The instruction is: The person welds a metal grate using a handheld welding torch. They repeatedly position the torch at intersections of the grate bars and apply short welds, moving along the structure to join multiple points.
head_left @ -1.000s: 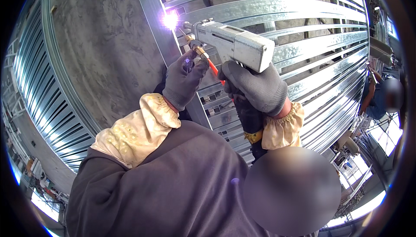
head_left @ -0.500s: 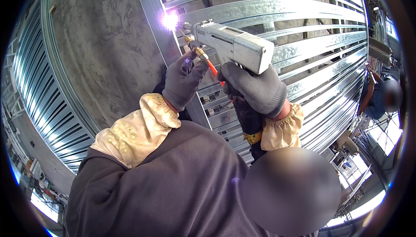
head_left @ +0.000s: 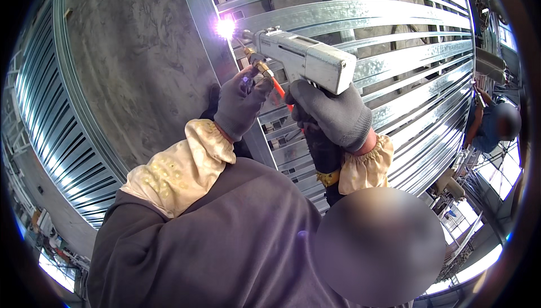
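My right hand (head_left: 332, 114), in a grey glove, grips the handle of a grey pistol-shaped welding gun (head_left: 301, 59). Its tip points up-left at a galvanised steel upright (head_left: 205, 23), where a bright violet-white arc (head_left: 225, 28) burns. My left hand (head_left: 239, 102), also in a grey glove, pinches the brass fitting and orange tube (head_left: 269, 80) under the gun's front. Both forearms wear yellowish leather cuffs over dark sleeves.
A frame of horizontal galvanised steel slats (head_left: 394, 43) fills the right. Bare concrete floor (head_left: 129, 77) lies left of the upright, with more stacked ribbed steel panels (head_left: 51, 133) at far left. Another person in blue (head_left: 493, 125) stands at the right edge.
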Demonstrator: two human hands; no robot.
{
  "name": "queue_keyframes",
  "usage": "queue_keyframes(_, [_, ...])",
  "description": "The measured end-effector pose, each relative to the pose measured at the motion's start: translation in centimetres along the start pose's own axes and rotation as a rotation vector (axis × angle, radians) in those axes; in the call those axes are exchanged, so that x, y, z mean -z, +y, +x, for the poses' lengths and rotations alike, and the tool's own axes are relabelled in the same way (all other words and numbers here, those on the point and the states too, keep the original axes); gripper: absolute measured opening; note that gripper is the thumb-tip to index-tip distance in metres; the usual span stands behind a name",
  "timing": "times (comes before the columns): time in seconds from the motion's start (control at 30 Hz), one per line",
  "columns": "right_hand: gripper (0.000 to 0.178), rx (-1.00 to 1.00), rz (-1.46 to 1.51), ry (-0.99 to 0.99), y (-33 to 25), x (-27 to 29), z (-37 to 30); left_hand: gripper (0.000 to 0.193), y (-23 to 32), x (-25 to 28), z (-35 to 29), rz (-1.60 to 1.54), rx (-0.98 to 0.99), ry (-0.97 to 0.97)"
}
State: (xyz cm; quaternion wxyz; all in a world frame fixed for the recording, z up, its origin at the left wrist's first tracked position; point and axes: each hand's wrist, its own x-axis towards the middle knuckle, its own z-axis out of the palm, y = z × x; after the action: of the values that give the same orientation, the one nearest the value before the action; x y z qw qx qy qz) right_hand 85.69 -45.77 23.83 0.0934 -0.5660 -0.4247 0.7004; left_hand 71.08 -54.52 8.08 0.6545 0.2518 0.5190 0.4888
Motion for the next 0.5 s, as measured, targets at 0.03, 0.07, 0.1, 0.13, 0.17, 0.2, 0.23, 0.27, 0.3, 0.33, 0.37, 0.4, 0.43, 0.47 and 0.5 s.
queue_keyframes(0.03, [0.029, 0.01, 0.009, 0.004, 0.1, 0.0, -0.1, 0.037, 0.0, 0.0, 0.0, 0.018, -0.005, -0.006])
queue_keyframes(0.07, [0.029, 0.022, -0.003, -0.003, 0.2, -0.1, -0.1, 0.032, 0.1, -0.1, -0.2, 0.036, -0.024, 0.026])
queue_keyframes(0.1, [0.029, 0.03, -0.016, 0.005, 0.1, 0.0, -0.2, 0.033, 0.3, -0.1, -0.2, 0.0, -0.015, 0.018])
queue_keyframes(0.13, [0.029, 0.038, -0.029, 0.013, 0.2, 0.0, -0.1, 0.033, 0.4, -0.1, -0.3, -0.035, -0.006, 0.009])
queue_keyframes(0.17, [0.029, 0.045, -0.041, 0.021, 0.4, 0.0, -0.1, 0.033, 0.6, -0.1, -0.5, -0.069, 0.003, 0.001])
queue_keyframes(0.2, [0.028, 0.078, -0.005, 0.017, 1.0, 0.1, -0.1, 0.035, 0.4, 0.0, -0.3, -0.048, -0.023, -0.014])
queue_keyframes(0.23, [0.029, 0.042, -0.032, -0.002, 1.0, 0.4, -0.3, 0.037, 0.3, 0.1, -0.2, -0.027, -0.049, -0.029])
queue_keyframes(0.27, [0.028, 0.118, -0.001, 0.013, 1.7, 0.4, -0.2, 0.036, 0.3, 0.1, -0.4, -0.01, -0.074, -0.044])
queue_keyframes(0.3, [0.027, 0.196, 0.034, 0.027, 2.1, 0.2, -0.2, 0.033, 0.6, 0.2, -0.4, -0.051, -0.038, -0.062])
queue_keyframes(0.33, [0.026, 0.194, 0.041, 0.028, 1.9, -0.1, -0.4, 0.03, 0.3, 0.5, -0.3, -0.023, -0.045, -0.074])
queue_keyframes(0.37, [0.024, 0.193, 0.048, 0.029, 1.6, -0.3, -0.6, 0.027, 0.2, 0.8, -0.2, 0.004, -0.053, -0.085])
queue_keyframes(0.4, [0.022, 0.193, 0.038, 0.018, 1.6, -0.2, -0.5, 0.025, 0.9, 0.7, -0.4, 0.038, -0.015, -0.092])
queue_keyframes(0.43, [0.022, 0.177, 0.035, 0.012, 1.6, -0.2, -0.4, 0.025, 1.1, 0.6, -0.5, 0.039, -0.025, -0.09])
queue_keyframes(0.47, [0.021, 0.162, 0.033, 0.007, 1.5, -0.1, -0.3, 0.025, 1.2, 0.5, -0.3, 0.039, -0.035, -0.087])
queue_keyframes(0.5, [0.021, 0.148, 0.027, 0.005, 1.3, 0.0, -0.3, 0.025, 1.2, 0.5, -0.1, 0.035, -0.047, -0.088])
